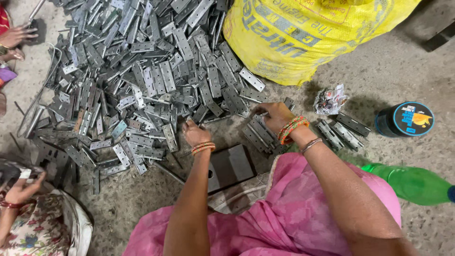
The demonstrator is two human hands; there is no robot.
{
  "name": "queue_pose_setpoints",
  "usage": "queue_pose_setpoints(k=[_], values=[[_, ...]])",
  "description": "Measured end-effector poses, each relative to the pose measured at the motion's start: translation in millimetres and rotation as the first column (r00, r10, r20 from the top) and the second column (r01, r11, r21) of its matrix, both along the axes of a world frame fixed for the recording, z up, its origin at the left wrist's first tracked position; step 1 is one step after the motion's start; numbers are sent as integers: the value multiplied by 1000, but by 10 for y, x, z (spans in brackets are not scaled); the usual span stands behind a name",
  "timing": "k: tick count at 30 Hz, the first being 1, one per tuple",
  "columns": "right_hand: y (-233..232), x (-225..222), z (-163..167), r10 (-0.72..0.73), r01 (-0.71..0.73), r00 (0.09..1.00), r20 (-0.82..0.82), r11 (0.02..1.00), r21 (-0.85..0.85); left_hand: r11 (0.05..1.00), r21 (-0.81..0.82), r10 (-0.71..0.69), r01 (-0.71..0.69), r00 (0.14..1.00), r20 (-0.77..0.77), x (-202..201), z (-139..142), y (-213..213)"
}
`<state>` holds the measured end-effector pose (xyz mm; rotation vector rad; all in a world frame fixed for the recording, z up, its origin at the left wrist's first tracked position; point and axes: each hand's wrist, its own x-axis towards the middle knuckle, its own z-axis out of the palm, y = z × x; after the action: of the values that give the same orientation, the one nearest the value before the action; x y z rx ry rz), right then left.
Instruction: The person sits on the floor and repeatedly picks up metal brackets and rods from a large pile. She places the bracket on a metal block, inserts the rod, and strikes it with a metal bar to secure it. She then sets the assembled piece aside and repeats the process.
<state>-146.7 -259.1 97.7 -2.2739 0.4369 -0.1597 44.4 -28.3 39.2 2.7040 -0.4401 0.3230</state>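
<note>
Sorting at a heap of metal hinges (142, 80), spread from 9 to 12 o'clock.
Left hand (195, 133): fingers curled narrow on heap edge, hold unclear. Right hand (275, 116): fingers pinched on hinges at 1 o'clock, below yellow sack (303, 33).

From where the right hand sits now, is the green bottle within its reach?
Probably yes. The right hand rests on hinges at the pile's edge, and the green bottle lies on the floor on that same side, beside the pink-clad knee. Nothing stands between them; the arm would only have to swing back outward.
</note>
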Motion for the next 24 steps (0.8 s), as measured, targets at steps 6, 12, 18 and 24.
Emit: queue_pose_setpoints(k=[6,12,18,24], values=[[25,-5,47,-14,14,1000,-17,1000,-22,992,103,-64,71,996,-67,122,44,123],[28,11,29,13,-15,999,38,999,47,983,-182,-103,12,860,-499,182,-161,515],[-86,-11,-12,-105,99,991,-81,992,-77,486,-846,-361,-219,831,-422,-373,48,1068],[93,46,-391,-46,45,998,-46,999,-21,959,-143,-266,244,949,-167,-1079,171,1278]])
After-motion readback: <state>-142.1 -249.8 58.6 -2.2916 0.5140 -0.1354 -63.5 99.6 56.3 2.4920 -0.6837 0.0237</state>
